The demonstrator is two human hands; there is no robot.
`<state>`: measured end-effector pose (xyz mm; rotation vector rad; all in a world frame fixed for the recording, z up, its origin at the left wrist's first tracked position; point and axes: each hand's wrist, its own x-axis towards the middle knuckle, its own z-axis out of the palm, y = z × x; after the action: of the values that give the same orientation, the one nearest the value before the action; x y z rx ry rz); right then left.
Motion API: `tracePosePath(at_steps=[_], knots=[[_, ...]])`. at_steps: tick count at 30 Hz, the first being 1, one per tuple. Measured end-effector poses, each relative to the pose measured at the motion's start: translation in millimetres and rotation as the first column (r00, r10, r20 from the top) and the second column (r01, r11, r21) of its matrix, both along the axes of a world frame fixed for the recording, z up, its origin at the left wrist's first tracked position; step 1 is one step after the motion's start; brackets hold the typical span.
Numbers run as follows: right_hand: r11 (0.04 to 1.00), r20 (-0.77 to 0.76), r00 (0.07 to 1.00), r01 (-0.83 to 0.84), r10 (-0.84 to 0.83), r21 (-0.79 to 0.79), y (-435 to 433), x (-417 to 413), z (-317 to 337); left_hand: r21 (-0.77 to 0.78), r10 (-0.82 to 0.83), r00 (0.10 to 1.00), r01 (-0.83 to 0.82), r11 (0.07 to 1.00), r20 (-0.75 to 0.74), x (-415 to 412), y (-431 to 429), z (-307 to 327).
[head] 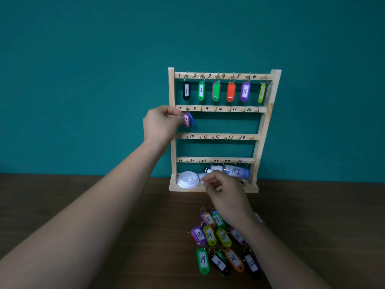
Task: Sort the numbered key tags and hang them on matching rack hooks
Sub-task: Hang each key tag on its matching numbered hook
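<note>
A wooden key rack (268,113) stands on the table against the wall, with four rails of hooks numbered 1 to 24. Tags hang on all six top hooks, among them the black tag 1 (186,91) and the purple tag 5 (245,91). My left hand (161,122) pinches the pink tag 7 (186,120), whose ring sits at hook 7 on the second rail. My right hand (226,193) hovers low in front of the rack's base, fingers curled, with nothing visible in it. Loose numbered tags (210,234) lie in rows on the table below it.
The rack's bottom shelf holds a white plastic lid (187,179), a clear bottle (236,171) lying on its side and a marker (208,169). The table is dark wood (104,205); the wall behind is teal.
</note>
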<state>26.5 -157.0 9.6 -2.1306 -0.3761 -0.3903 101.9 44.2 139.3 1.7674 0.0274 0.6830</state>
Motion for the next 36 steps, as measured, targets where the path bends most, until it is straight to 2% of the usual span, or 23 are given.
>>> tracePosePath(at_steps=[3,7,11,19,25,31,36], knots=[[0.999,-0.032,0.999,0.019,-0.020,-0.045,-6,0,-2,0.066,0.010,0.999,-0.008,0.998,-0.030,-15,4,-21],[0.991,-0.067,0.997,0.021,-0.030,-0.133,-11,-1,-5,0.221,-0.017,0.987,0.053,0.974,-0.161,-35,5,-63],[0.969,-0.111,0.994,-0.027,-0.001,-0.247,-13,-1,-9,0.311,-0.113,0.938,0.220,0.925,-0.327,-52,1,-113],[0.952,-0.164,0.986,-0.046,-0.005,-0.303,-20,4,-17,0.415,-0.217,0.853,0.434,0.800,-0.474,-69,-20,-162],[0.949,-0.158,0.987,-0.028,-0.024,-0.314,-23,7,-19,0.544,-0.183,0.870,0.437,0.716,-0.458,-71,-30,-167],[0.952,-0.160,0.987,-0.030,-0.020,-0.305,-21,5,-20,0.575,-0.128,0.890,0.387,0.721,-0.438,-72,-34,-169],[0.964,-0.184,0.983,-0.058,0.010,-0.259,-19,2,-17,0.518,-0.146,0.913,0.342,0.784,-0.382,-75,-30,-164]])
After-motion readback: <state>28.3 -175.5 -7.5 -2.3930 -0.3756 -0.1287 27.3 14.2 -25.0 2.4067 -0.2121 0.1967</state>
